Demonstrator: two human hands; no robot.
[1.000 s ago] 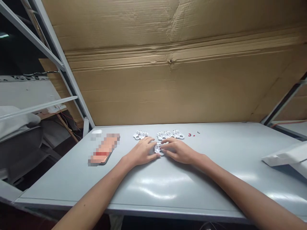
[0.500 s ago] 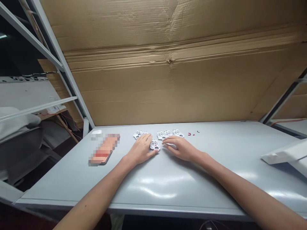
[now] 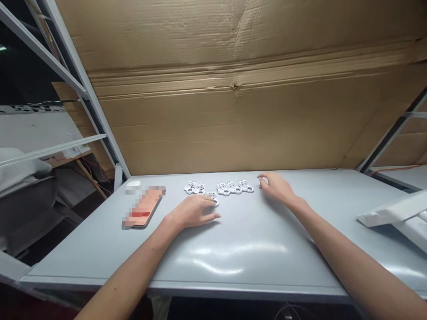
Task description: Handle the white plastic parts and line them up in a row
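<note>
On the light grey table, a small white plastic part with a round hole (image 3: 213, 198) lies partly under the fingertips of my left hand (image 3: 191, 211). That hand is open, its thumb stretched out to the side. Behind it rest two similar white parts (image 3: 195, 188) side by side. Several more, such as the white part (image 3: 246, 186), stand in a row to their right. My right hand (image 3: 276, 187) is at the back of the table, right of this row, where the tiny red pieces were. Its fingers are curled together at the tips; anything between them is hidden.
A phone (image 3: 143, 209) with a blurred screen lies at the left, with a white object (image 3: 134, 186) behind it. White box-like pieces (image 3: 393, 211) sit at the right edge. A cardboard sheet (image 3: 233, 124) closes off the back, between metal shelf posts (image 3: 90, 93).
My right hand has moved right and back, from beside the nearest white part to the tiny red pieces, now covered. My left hand has shifted slightly nearer me, uncovering the two left parts.
</note>
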